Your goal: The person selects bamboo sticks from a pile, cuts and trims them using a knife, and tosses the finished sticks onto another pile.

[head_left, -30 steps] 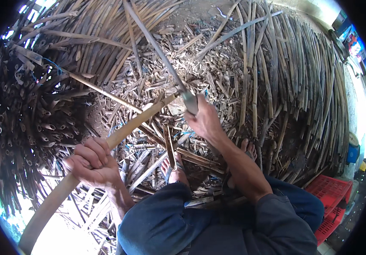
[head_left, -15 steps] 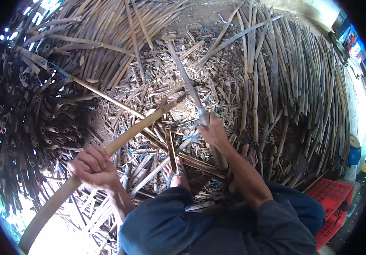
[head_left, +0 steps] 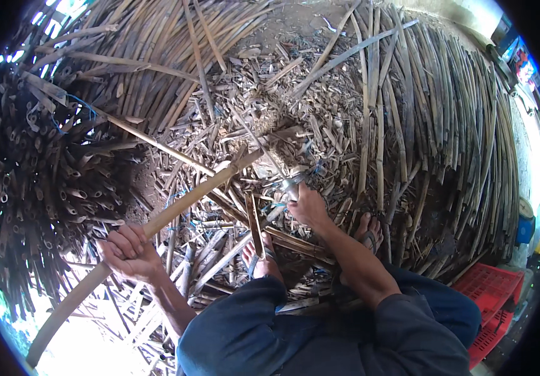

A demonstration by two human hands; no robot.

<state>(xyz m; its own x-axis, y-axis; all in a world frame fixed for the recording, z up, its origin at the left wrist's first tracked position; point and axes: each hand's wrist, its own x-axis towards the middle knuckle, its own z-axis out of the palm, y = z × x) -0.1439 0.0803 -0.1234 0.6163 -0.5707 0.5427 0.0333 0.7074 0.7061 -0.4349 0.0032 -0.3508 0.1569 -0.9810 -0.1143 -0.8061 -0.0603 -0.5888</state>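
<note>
My left hand [head_left: 127, 252] is closed around a long pale bamboo pole [head_left: 188, 203], which slants from the lower left up toward the middle of the floor. In front of my right knee, my right hand [head_left: 309, 207] grips a machete [head_left: 274, 161] just behind its metal collar. The blade shows as a thin line, nearly edge-on, and points up and left past the pole's far end. Whether blade and pole touch, I cannot tell. A split bamboo piece [head_left: 254, 222] stands near my left foot [head_left: 263, 260].
Chips and offcuts [head_left: 339, 106] cover the ground ahead. Bamboo poles lie in a pile [head_left: 445, 100] on the right and another [head_left: 157, 37] at the far left. A dark stack of cut bamboo ends [head_left: 38, 169] rises at left. A red plastic crate [head_left: 486, 288] stands at right.
The machete has turned from showing its broad side to nearly edge-on, its blade lower and tilted further left. My right hand moved slightly down; my left hand and the pole's far end shifted slightly.
</note>
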